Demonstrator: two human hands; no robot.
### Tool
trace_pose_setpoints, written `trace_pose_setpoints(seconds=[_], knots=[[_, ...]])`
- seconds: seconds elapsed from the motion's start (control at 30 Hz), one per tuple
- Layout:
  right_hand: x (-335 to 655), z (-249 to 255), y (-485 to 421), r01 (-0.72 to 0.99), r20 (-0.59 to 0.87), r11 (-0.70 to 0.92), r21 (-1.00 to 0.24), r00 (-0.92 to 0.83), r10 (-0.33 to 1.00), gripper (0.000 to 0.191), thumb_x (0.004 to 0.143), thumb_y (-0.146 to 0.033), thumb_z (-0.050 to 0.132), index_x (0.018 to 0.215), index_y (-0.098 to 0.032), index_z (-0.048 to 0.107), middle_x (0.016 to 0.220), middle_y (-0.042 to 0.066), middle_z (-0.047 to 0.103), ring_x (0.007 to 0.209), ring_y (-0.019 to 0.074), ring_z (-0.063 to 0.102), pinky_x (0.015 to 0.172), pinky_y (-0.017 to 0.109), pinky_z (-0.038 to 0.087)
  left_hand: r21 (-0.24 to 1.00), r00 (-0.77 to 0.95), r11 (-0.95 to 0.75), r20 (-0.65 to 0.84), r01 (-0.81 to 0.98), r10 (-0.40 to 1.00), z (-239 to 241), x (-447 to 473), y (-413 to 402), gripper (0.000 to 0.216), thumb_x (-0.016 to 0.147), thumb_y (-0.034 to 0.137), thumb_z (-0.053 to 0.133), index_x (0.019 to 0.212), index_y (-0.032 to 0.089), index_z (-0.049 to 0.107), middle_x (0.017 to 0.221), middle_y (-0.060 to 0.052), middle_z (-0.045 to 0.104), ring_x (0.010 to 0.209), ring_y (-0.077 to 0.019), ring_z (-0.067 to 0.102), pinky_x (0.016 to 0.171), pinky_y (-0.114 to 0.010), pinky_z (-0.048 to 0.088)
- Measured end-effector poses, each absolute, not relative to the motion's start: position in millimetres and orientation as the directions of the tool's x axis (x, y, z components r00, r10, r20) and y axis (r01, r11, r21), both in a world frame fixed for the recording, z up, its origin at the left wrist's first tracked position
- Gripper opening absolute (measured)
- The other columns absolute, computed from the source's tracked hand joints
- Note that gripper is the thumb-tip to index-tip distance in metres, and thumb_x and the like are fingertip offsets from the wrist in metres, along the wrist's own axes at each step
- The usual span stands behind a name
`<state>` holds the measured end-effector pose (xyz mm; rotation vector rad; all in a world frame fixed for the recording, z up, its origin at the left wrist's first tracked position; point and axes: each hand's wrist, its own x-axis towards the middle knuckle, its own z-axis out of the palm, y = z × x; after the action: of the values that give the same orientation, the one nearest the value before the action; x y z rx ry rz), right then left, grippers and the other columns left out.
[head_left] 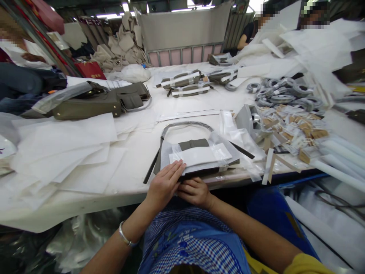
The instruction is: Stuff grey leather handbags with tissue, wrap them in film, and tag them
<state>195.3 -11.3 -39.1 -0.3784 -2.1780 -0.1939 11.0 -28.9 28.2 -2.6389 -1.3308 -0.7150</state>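
An olive-green handbag (194,143) lies at the table's front edge, partly covered by white paper. A white padded strip (201,154) is held across it with clear tape. Its handle (185,123), in clear wrap, arches toward the back of the table. My left hand (165,180) rests on the bag's near left part, fingers stretched out together and tips touching the white strip. Just right of it, my right hand (196,192) has its fingers curled at the bag's dark near edge. Both thumbs are hidden.
White paper sheets (65,148) spread over the left side, with a larger olive bag (88,106) behind. Farther back lie several wrapped bags (182,80). On the right are coiled grey straps (282,91), small tags (293,125) and a tape dispenser (248,118). Other people work beyond.
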Motion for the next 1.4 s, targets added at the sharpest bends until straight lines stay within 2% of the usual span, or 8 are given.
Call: trace_pose_setpoints(seconds=[0.33, 0.6, 0.7, 0.83, 1.0, 1.13, 1.3, 1.4], knots=[[207, -40, -12, 0.266, 0.784, 0.962, -0.057, -0.585, 0.208, 0.008, 0.09, -0.014, 0.065, 0.097, -0.017, 0.067, 0.102, 0.004, 0.076, 0.1, 0.0151, 0.067, 0.083, 0.032, 0.047, 0.093, 0.513, -0.618, 0.468, 0.781, 0.719, 24, 9, -29, 0.057, 0.093, 0.017, 0.055, 0.147, 0.014, 0.038, 0.148, -0.01, 0.047, 0.136, -0.0228, 0.044, 0.113, -0.038, 0.041], [221, -35, -34, 0.25, 0.721, 0.888, -0.387, -0.518, 0.46, 0.021, 0.095, -0.008, 0.048, 0.102, -0.019, 0.064, 0.098, 0.005, 0.076, 0.102, 0.0155, 0.069, 0.086, 0.031, 0.053, 0.054, 0.497, -0.588, 0.475, 0.807, 0.726, 20, 13, -31, 0.059, 0.094, 0.016, 0.053, 0.149, 0.013, 0.033, 0.15, -0.01, 0.043, 0.14, -0.0237, 0.038, 0.114, -0.041, 0.04], [224, -35, -46, 0.248, 0.693, 0.853, -0.458, -0.502, 0.518, 0.023, 0.094, -0.006, 0.047, 0.104, -0.018, 0.063, 0.101, 0.006, 0.076, 0.105, 0.0163, 0.068, 0.083, 0.03, 0.055, 0.055, 0.468, -0.57, 0.511, 0.82, 0.721, 16, 17, -32, 0.057, 0.094, 0.012, 0.05, 0.149, 0.014, 0.034, 0.149, -0.009, 0.045, 0.139, -0.0228, 0.039, 0.112, -0.04, 0.041], [225, -33, -47, 0.255, 0.685, 0.86, -0.442, -0.524, 0.507, 0.023, 0.094, -0.008, 0.048, 0.106, -0.018, 0.064, 0.1, 0.006, 0.075, 0.103, 0.0167, 0.069, 0.083, 0.03, 0.056, 0.067, 0.434, -0.55, 0.539, 0.832, 0.722, 12, 19, -33, 0.056, 0.094, 0.01, 0.048, 0.148, 0.015, 0.035, 0.148, -0.008, 0.047, 0.138, -0.0223, 0.042, 0.11, -0.04, 0.043], [227, -34, -35, 0.284, 0.672, 0.897, -0.34, -0.594, 0.443, 0.031, 0.094, -0.009, 0.053, 0.122, -0.019, 0.061, 0.103, 0.007, 0.074, 0.098, 0.0162, 0.069, 0.084, 0.032, 0.056, 0.073, 0.441, -0.553, 0.522, 0.83, 0.731, 13, 19, -34, 0.055, 0.094, 0.011, 0.048, 0.148, 0.015, 0.036, 0.149, -0.008, 0.045, 0.139, -0.0221, 0.041, 0.11, -0.039, 0.041], [224, -28, -35, 0.301, 0.675, 0.905, -0.302, -0.603, 0.426, 0.015, 0.093, -0.014, 0.059, 0.103, -0.02, 0.068, 0.097, 0.006, 0.075, 0.099, 0.0189, 0.069, 0.083, 0.034, 0.056, 0.089, 0.436, -0.547, 0.504, 0.832, 0.746, 15, 19, -33, 0.056, 0.095, 0.013, 0.048, 0.149, 0.013, 0.033, 0.148, -0.009, 0.046, 0.138, -0.0216, 0.041, 0.112, -0.04, 0.037], [218, -21, -43, 0.339, 0.658, 0.863, -0.376, -0.558, 0.506, 0.017, 0.097, -0.012, 0.049, 0.1, -0.02, 0.063, 0.114, 0.006, 0.073, 0.112, 0.0177, 0.065, 0.105, 0.042, 0.047, 0.109, 0.422, -0.541, 0.507, 0.834, 0.752, 13, 19, -33, 0.05, 0.096, 0.016, 0.049, 0.145, 0.014, 0.04, 0.148, -0.009, 0.046, 0.137, -0.0218, 0.043, 0.112, -0.04, 0.037], [215, -19, -44, 0.309, 0.651, 0.85, -0.428, -0.547, 0.527, 0.021, 0.097, -0.008, 0.045, 0.102, -0.02, 0.061, 0.107, 0.004, 0.075, 0.109, 0.0148, 0.067, 0.109, 0.04, 0.045, 0.105, 0.411, -0.546, 0.545, 0.831, 0.73, 10, 19, -34, 0.05, 0.095, 0.014, 0.048, 0.145, 0.015, 0.041, 0.148, -0.009, 0.046, 0.137, -0.0221, 0.043, 0.11, -0.039, 0.038]])
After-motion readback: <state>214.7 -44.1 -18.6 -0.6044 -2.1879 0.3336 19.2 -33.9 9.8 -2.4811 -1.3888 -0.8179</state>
